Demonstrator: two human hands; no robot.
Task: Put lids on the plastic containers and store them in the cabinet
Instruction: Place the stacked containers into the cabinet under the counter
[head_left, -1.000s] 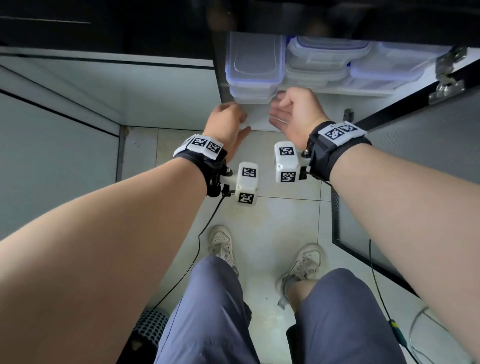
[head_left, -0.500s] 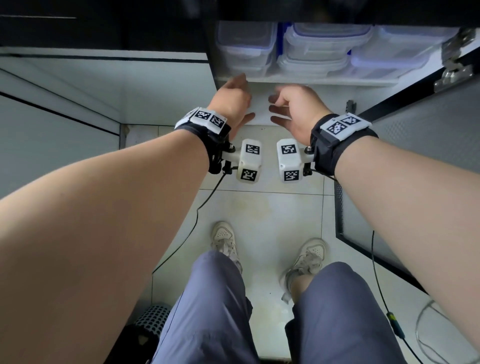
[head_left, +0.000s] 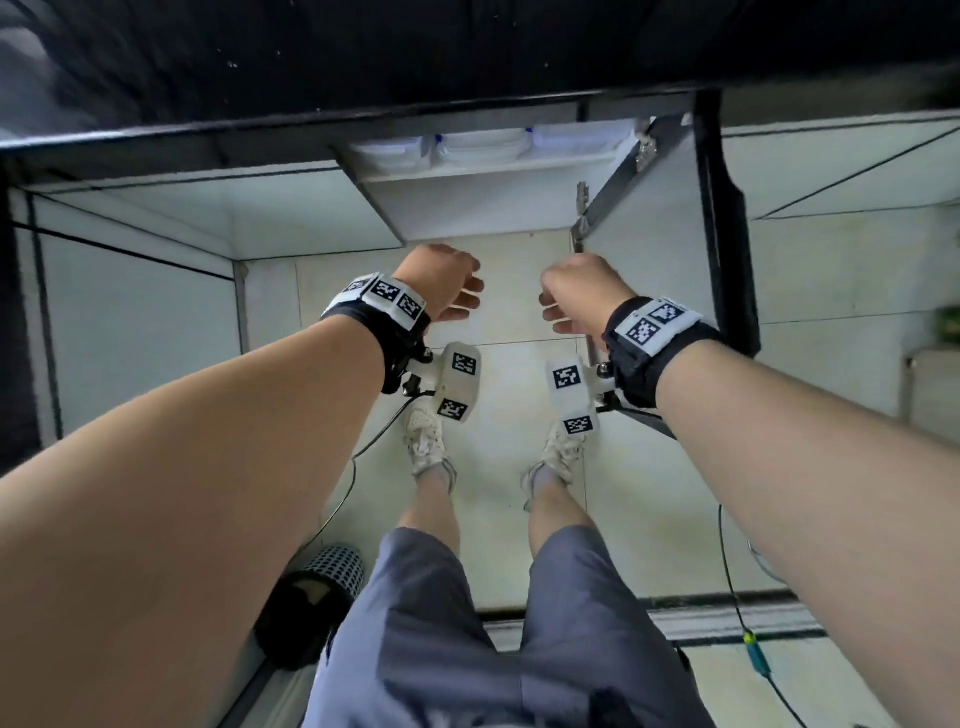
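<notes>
Lidded plastic containers (head_left: 483, 148) side by side on cabinet shelf (head_left: 467, 169), cabinet door (head_left: 641, 218) open, left hand (head_left: 441, 283) empty with fingers loosely curled, right hand (head_left: 579, 293) curled at door edge, grip undeterminable.

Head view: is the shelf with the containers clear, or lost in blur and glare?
Head view: the containers are small, soft and washed out by bright light; the dark countertop above is smeared; wide-angle bends the edges; both hands, left hand and right hand, are fairly sharp.
</notes>
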